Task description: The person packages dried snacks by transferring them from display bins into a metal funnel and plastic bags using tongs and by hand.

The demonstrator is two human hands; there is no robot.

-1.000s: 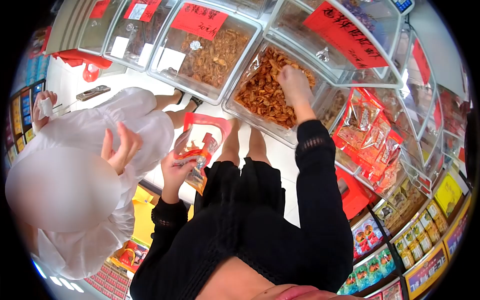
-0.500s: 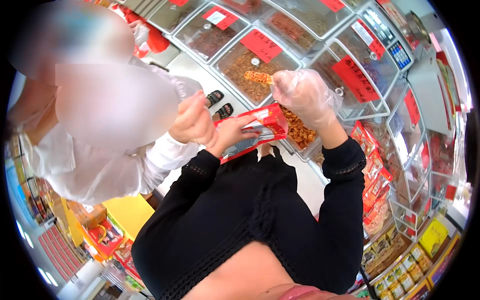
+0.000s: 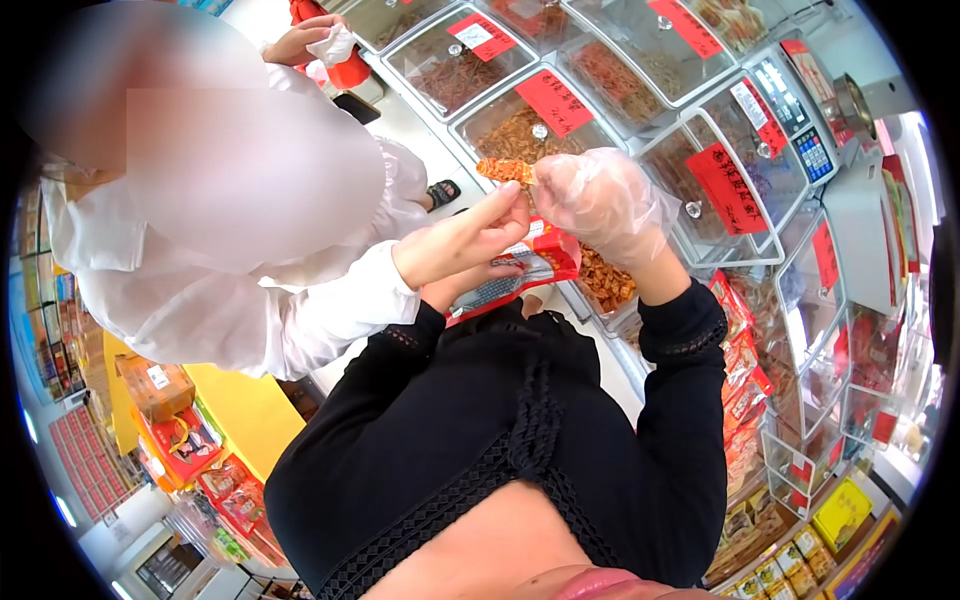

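My right hand (image 3: 598,200), in a clear plastic glove, pinches a reddish-orange, seasoned-looking snack piece (image 3: 503,170) and holds it out to the left. Lower down, my left hand (image 3: 462,290) grips a red and silver snack bag (image 3: 552,252), its fingers partly covered by another person's arm. That person's bare hand (image 3: 455,245) reaches over the bag, fingertips at the snack piece; whether they touch it I cannot tell. Under my right wrist, similar pieces fill a bin (image 3: 610,318) whose far side is hidden by the bag and my glove.
Clear lidded bins (image 3: 455,70) with red labels run across the top and right. A scale (image 3: 800,120) stands at upper right. Red snack packets (image 3: 738,350) hang below it. The person in a white top (image 3: 230,310) stands close on my left, beside a yellow table (image 3: 240,415).
The other person's hand has moved right, up to the snack piece in my gloved hand. My right hand still holds the piece and my left the bag. The view has shifted slightly.
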